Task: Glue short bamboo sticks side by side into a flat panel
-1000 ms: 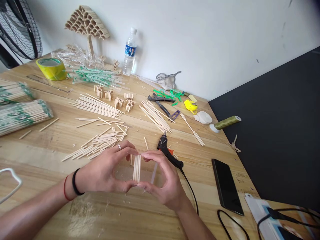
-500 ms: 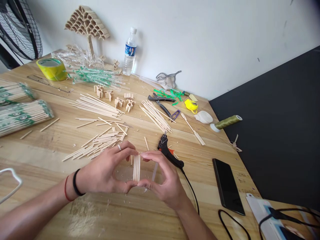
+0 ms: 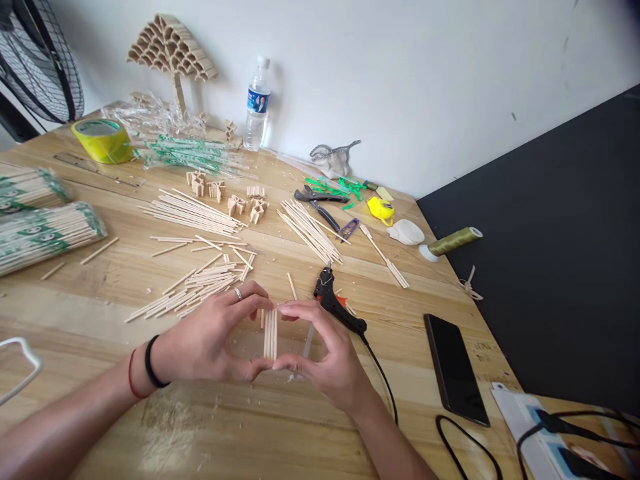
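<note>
Several short wooden sticks (image 3: pixel 270 335) stand side by side in a flat row between my two hands. My left hand (image 3: pixel 225 337), with a ring and a black band at the wrist, pinches the row at its top and bottom ends from the left. From the right, my right hand (image 3: pixel 323 350) does the same, its thumb at the lower end and fingertips at the upper. A black glue gun (image 3: pixel 333 300) lies just beyond my right hand. Loose cut sticks (image 3: pixel 205 287) are scattered beyond my left hand.
Longer sticks (image 3: pixel 310 230), pliers (image 3: pixel 323 200) and small stick assemblies (image 3: pixel 237 203) lie farther back. A bottle (image 3: pixel 257 107) stands by the wall. At the right are a phone (image 3: pixel 457 370) and a power strip (image 3: pixel 535 427); stick packs (image 3: pixel 50 230) lie left.
The whole view has shifted slightly. Both hands keep their hold on the row of sticks, with hardly any movement.
</note>
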### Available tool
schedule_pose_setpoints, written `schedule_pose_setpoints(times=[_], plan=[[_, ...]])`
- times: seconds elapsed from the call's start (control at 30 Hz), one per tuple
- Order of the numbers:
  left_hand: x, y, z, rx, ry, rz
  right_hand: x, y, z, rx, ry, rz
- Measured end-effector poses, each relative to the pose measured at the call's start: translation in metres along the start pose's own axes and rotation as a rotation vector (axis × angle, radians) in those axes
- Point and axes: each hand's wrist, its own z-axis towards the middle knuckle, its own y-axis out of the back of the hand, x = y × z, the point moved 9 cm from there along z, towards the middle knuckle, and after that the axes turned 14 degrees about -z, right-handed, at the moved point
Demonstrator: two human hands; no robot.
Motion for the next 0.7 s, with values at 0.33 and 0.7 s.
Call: schedule_pose_setpoints(times=[0.33,0.7], plan=[[0.001,-0.017,-0.002,0.263,0.101,0.201,0.002,0.000,-0.003,0.052,-0.012,-0.177],[0.016,-0.032,-0.006,0.304,0.202,0.345,-0.001,-0.030,-0.010,0.252,-0.014,-0.420]])
